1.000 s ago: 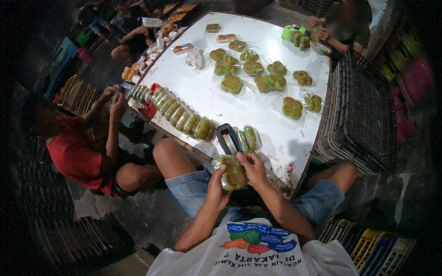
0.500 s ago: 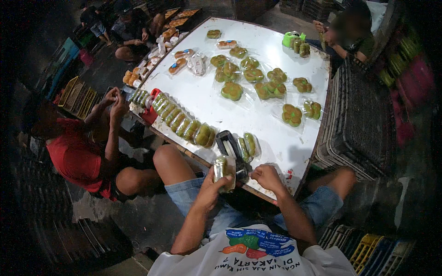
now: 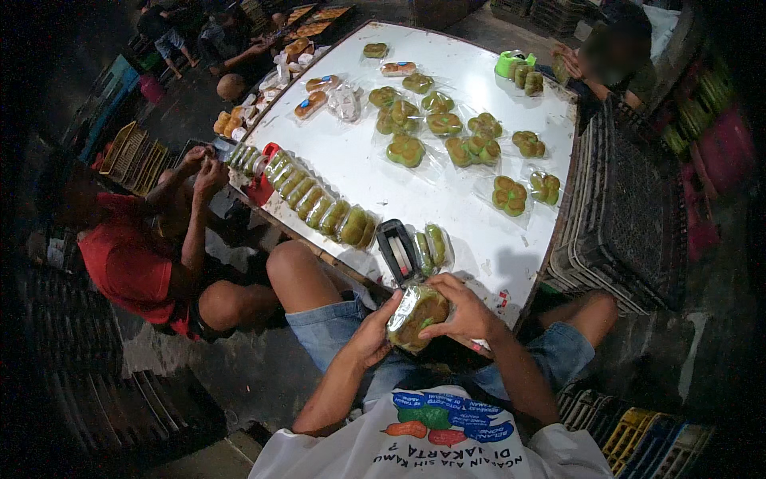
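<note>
Between my two hands, just off the table's near edge, is a clear bag with a green-brown bread bun [image 3: 418, 317] in it. My left hand [image 3: 373, 331] grips the bag's left side. My right hand [image 3: 463, 307] closes on its right side, thumb across the front and fingers over the top. Right beyond my hands stands a black tape dispenser [image 3: 396, 249] with a roll in it. Beside it, two wrapped green buns [image 3: 431, 246] stand on edge. A long row of wrapped green buns [image 3: 315, 202] stands to the left, ending near a red tape dispenser [image 3: 261, 185].
Flat bagged green buns [image 3: 443, 124] lie across the white table [image 3: 351, 144]. A green dispenser [image 3: 513, 62] is at the far right, near a person's hand. A person in a red shirt [image 3: 132, 267] sits at left. Black crates [image 3: 614, 207] are stacked at right.
My right hand has moved left from beside the dispenser onto the bagged bun. The bun has turned from edge-on to show its broad face.
</note>
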### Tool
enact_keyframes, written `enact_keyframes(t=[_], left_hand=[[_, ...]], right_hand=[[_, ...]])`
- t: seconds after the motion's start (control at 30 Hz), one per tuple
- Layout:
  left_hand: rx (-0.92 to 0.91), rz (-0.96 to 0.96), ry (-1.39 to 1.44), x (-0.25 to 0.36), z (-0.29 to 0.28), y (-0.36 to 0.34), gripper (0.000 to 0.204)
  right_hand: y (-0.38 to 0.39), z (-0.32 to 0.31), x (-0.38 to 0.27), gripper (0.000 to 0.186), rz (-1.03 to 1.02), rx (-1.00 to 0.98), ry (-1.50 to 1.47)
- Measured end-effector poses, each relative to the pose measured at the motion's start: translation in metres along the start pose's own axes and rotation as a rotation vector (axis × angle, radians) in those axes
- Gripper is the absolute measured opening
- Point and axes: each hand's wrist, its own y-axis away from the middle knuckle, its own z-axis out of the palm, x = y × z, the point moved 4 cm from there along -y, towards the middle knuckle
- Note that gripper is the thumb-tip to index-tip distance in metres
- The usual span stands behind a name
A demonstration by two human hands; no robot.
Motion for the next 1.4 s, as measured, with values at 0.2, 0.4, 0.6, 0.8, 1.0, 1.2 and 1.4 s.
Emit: enact_keyframes(t=[0.2,0.4,0.6,0.8,1.0,1.2,1.4], left_hand=[[0.118,0.629,-0.007,0.065,-0.011,0.019,0.059],[0.218,1.199,-0.217,0.173,-0.035,0.090,0.041],[0.444,0.995,-0.596,0.243,-0.135,0.005,0.038],[0.747,0.817,-1.654,0.229,-0.241,-0.151,0.027],[1.002,0.518,-1.801,0.246,-0.185,-0.140,0.057],[1.061,0.492,-1.790,0.243,-0.221,-0.174,0.092],[0.592,0.731,-1.312,0.262,-0.254,-0.164,0.101]], right_hand=[[-0.024,-0.016,0.028,0.037,0.199,0.665,-0.017],[-0.046,-0.035,0.141,0.070,0.185,0.750,0.321],[-0.064,0.018,0.053,0.057,0.011,0.797,0.449],[-0.139,0.112,0.036,0.071,0.277,0.176,-0.293],[-0.186,0.171,0.125,0.117,0.368,0.266,-0.165],[-0.219,0.190,0.168,0.122,0.478,0.372,-0.291],[-0.216,0.161,0.106,0.097,0.320,0.382,-0.708]])
